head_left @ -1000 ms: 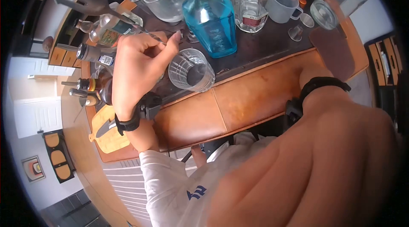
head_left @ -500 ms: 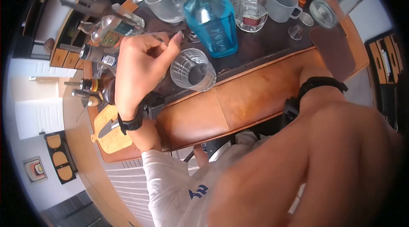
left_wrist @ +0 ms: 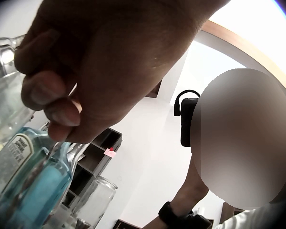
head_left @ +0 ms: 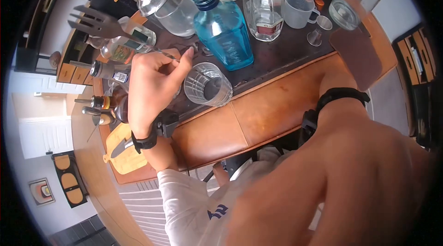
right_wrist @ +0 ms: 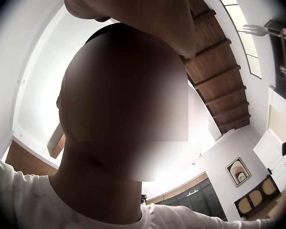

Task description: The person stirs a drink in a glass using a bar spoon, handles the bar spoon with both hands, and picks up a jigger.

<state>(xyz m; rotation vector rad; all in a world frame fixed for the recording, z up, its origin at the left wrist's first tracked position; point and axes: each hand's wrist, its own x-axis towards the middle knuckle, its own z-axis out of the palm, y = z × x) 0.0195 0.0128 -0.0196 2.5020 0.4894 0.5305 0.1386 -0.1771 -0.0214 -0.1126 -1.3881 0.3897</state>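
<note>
My left hand (head_left: 154,82) pinches the twisted shaft of a long metal bar spoon (head_left: 94,23) between thumb and fingers. Its forked end points up and away to the left. Below the fingertips stands a clear ribbed tumbler (head_left: 208,84); the spoon's lower end is hidden behind the hand in the head view. In the left wrist view the blurred shaft runs down past a blue bottle (left_wrist: 35,183). My right hand (head_left: 360,167) is raised close to the head camera, large and blurred. Its fingertips are out of view, and I cannot tell whether it holds anything.
Behind the tumbler stand the blue bottle (head_left: 224,38), a clear bottle (head_left: 265,10), a plastic measuring cup (head_left: 297,9) and a metal jigger (head_left: 319,31). A glass jar (head_left: 353,3) is at the right. A knife (head_left: 122,147) lies on a wooden board (head_left: 129,165) at left.
The bar spoon's forked end swings slightly downward in the head view, while the left hand keeps its pinch. The head view shifts a little. The right hand stays near the camera, its fingers shifting slightly.
</note>
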